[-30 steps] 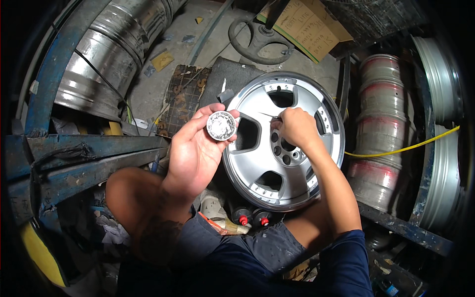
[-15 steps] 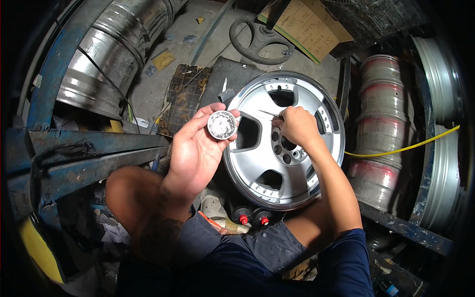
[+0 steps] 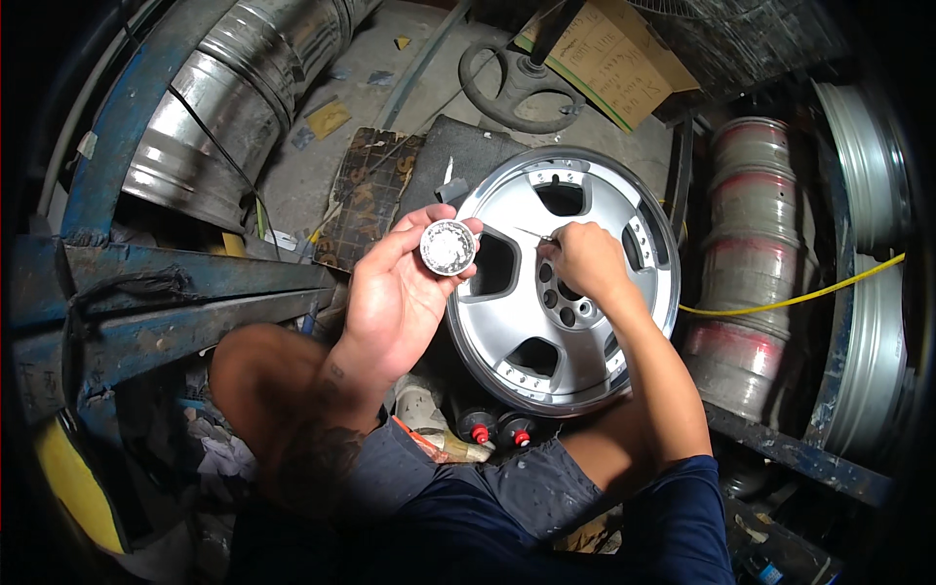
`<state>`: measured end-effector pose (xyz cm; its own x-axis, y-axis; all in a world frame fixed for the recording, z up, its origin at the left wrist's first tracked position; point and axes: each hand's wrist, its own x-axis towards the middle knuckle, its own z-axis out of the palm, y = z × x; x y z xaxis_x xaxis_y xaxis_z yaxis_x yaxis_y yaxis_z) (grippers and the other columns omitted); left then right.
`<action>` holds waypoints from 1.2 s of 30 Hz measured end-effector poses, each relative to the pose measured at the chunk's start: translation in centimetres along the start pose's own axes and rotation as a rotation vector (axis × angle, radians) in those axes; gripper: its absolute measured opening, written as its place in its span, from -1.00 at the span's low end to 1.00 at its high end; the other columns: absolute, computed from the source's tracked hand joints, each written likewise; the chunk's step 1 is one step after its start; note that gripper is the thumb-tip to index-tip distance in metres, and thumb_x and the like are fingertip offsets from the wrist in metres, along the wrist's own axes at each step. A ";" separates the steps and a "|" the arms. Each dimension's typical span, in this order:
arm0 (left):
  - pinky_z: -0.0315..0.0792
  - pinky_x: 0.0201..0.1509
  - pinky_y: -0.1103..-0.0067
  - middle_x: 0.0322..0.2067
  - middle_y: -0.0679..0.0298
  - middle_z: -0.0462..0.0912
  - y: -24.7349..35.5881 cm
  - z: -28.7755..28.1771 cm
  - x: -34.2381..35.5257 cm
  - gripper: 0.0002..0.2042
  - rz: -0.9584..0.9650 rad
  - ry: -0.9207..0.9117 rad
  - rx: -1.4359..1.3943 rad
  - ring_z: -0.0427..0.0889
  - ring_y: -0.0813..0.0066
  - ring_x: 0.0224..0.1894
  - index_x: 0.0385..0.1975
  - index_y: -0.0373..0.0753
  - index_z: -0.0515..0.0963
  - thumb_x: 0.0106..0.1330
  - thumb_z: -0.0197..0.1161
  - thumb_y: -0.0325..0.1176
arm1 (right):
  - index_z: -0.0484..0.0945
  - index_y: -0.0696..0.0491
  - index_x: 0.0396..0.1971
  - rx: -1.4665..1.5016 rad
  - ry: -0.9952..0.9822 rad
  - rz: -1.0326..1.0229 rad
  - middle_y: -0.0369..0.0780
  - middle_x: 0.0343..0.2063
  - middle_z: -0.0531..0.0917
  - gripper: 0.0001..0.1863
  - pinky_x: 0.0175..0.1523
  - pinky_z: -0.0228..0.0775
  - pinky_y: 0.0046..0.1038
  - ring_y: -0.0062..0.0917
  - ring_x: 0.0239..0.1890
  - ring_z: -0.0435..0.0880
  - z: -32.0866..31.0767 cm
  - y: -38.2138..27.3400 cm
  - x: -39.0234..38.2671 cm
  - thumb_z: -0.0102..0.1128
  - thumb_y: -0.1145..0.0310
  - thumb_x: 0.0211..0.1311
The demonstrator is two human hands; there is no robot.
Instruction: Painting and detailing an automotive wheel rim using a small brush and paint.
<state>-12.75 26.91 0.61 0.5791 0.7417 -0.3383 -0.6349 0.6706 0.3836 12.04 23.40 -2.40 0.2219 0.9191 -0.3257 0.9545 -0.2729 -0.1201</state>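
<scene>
Left hand [image 3: 395,307] grips a cup [image 3: 448,248]; right hand [image 3: 591,261] pinches a thin stick [image 3: 533,234] over the wheel [image 3: 582,363]. Best keep both steady.

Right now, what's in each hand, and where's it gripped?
The left hand holds a small round container by its sides. The right hand pinches a thin tool by its right-hand end, mostly hidden in the fingers.

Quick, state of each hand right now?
Left hand: closed on a small round cup.
Right hand: closed on a thin pointed tool, over the wheel.
</scene>
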 end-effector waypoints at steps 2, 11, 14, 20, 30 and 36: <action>0.42 0.05 0.42 -0.01 -0.04 0.53 0.0 0.0 0.0 -0.73 -0.002 0.011 0.002 0.54 0.28 -0.02 -0.01 -0.31 0.37 0.41 -0.09 -0.32 | 0.74 0.03 -0.41 -0.040 -0.011 -0.029 0.00 -0.49 0.69 -0.77 -0.20 0.54 -0.16 -0.11 -0.36 0.70 0.2 0.0 0.0 0.29 0.18 0.14; 0.41 0.04 0.42 0.00 -0.05 0.53 -0.2 -0.2 0.1 -0.72 -0.003 0.003 -0.007 0.54 0.29 -0.03 0.00 -0.32 0.37 0.41 -0.10 -0.32 | 0.75 0.05 -0.42 -0.005 -0.020 0.013 0.00 -0.47 0.70 -0.77 -0.18 0.55 -0.19 -0.13 -0.34 0.71 -0.6 0.1 0.4 0.31 0.19 0.11; 0.41 0.05 0.42 0.00 -0.05 0.53 -0.2 -0.2 0.1 -0.72 -0.003 -0.004 0.003 0.54 0.29 -0.03 0.00 -0.32 0.37 0.41 -0.10 -0.32 | 0.75 0.05 -0.42 -0.016 -0.048 -0.040 -0.01 -0.47 0.70 -0.77 -0.18 0.55 -0.19 -0.13 -0.34 0.71 0.0 0.2 0.2 0.30 0.20 0.12; 0.41 0.06 0.43 0.01 -0.05 0.52 -0.2 -0.1 0.2 -0.72 -0.003 -0.012 0.008 0.54 0.30 -0.03 0.01 -0.32 0.37 0.41 -0.10 -0.32 | 0.74 0.06 -0.39 0.018 -0.056 -0.019 0.01 -0.48 0.69 -0.76 -0.18 0.53 -0.18 -0.11 -0.35 0.70 -0.1 0.2 0.2 0.32 0.20 0.12; 0.41 0.06 0.43 0.01 -0.05 0.53 -0.2 -0.2 0.2 -0.72 -0.012 -0.016 -0.003 0.54 0.29 -0.01 0.00 -0.31 0.37 0.42 -0.12 -0.32 | 0.74 0.09 -0.41 0.055 -0.030 0.008 0.01 -0.50 0.69 -0.76 -0.19 0.52 -0.19 -0.10 -0.38 0.69 -0.2 0.2 0.4 0.32 0.21 0.11; 0.41 0.06 0.43 0.01 -0.05 0.53 -0.2 -0.1 0.3 -0.72 -0.008 -0.023 0.001 0.54 0.29 -0.01 0.00 -0.31 0.37 0.42 -0.12 -0.32 | 0.75 0.06 -0.41 0.079 -0.016 0.026 0.01 -0.48 0.70 -0.77 -0.17 0.54 -0.18 -0.12 -0.35 0.71 0.0 0.5 0.3 0.31 0.20 0.12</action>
<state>-12.53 26.96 0.32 0.5958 0.7359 -0.3218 -0.6296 0.6767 0.3817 12.54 23.51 -2.52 0.2427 0.9070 -0.3442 0.9295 -0.3190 -0.1850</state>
